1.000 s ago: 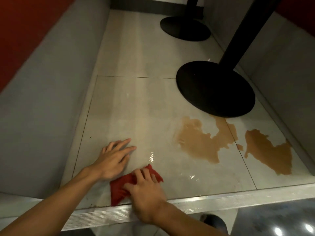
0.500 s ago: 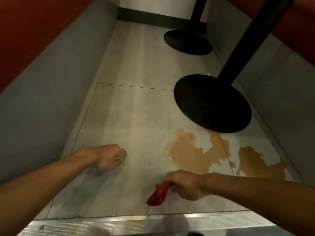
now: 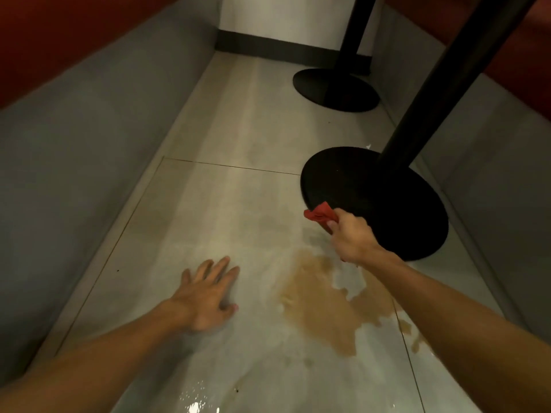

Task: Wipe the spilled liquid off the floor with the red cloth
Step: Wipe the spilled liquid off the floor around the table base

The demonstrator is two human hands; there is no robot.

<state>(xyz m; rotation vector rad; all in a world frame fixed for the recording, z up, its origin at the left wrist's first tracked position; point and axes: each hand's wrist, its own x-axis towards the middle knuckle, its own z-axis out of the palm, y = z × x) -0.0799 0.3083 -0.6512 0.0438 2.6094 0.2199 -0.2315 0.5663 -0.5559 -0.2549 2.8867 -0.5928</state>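
Note:
A brown puddle of spilled liquid [image 3: 325, 305] lies on the pale floor tiles [image 3: 208, 210], right of centre. My right hand [image 3: 351, 239] grips the bunched red cloth [image 3: 320, 214] just beyond the puddle's far edge, next to a black table base. The cloth sticks out past my fingers, and whether it touches the floor I cannot tell. My left hand [image 3: 208, 290] lies flat on the floor with fingers spread, left of the puddle and apart from it. My right forearm hides part of the spill.
A round black table base [image 3: 387, 210] with a black post [image 3: 447, 76] stands right behind the cloth. A second black base [image 3: 334, 89] stands farther back. Grey bench fronts [image 3: 89, 129] wall in the floor on both sides. A wet sheen [image 3: 196, 397] shows near the bottom edge.
My right hand has carried the red cloth forward, from near the metal floor edge to beyond the puddle by the table base. My left hand has opened flat on the floor. The view has moved forward.

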